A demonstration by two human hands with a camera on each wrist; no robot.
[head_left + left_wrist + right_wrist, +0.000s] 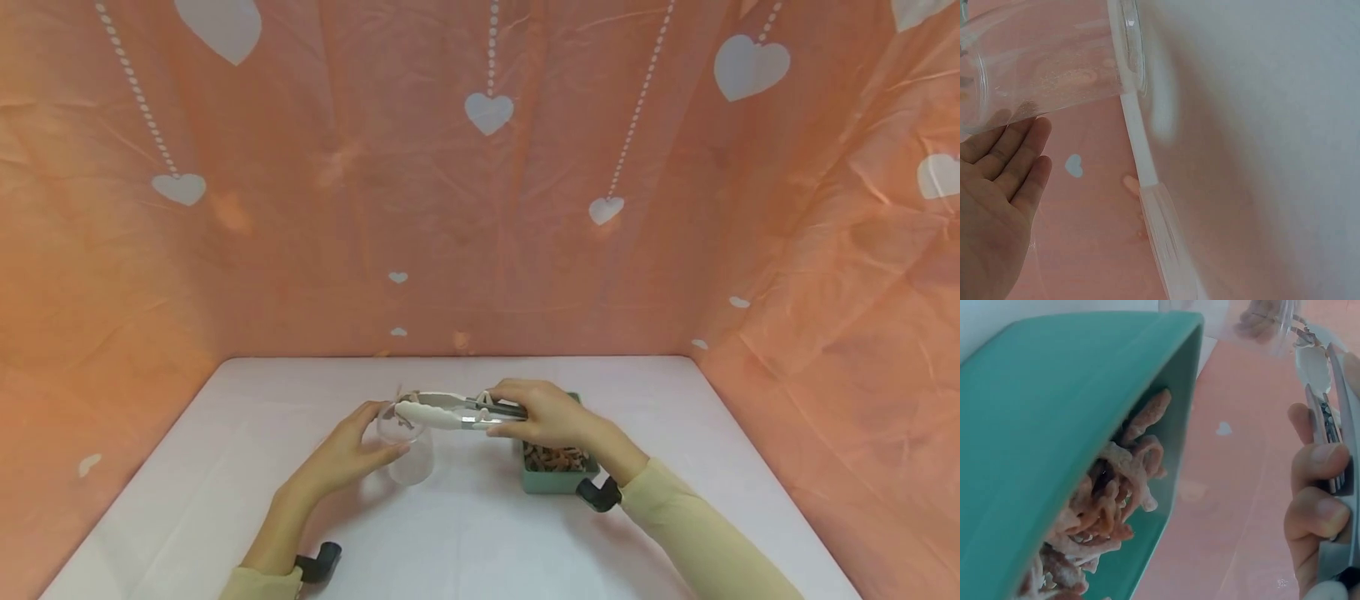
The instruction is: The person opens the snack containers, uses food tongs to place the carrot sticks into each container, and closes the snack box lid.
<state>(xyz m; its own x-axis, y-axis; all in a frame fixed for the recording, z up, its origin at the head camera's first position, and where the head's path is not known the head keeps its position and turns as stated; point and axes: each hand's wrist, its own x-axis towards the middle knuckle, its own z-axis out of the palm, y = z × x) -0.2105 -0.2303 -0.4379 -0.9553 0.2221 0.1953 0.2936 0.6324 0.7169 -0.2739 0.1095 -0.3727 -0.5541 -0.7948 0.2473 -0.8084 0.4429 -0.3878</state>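
A clear jar stands upright on the white table, with my left hand holding it near the rim, thumb on the near side and fingers on the far side. Through its wall in the left wrist view, the jar shows only fine specks near the base. My right hand grips a pair of tongs with white tips, pointing left. Between those tips, small brown dried strips are pinched right at the jar's mouth. Below my right hand sits a green rectangular container holding many twisted brown strips.
The white table is bounded at the back and sides by an orange cloth printed with pale hearts. Black wrist mounts are worn at both sleeves; the right one hangs close to the green container's near corner.
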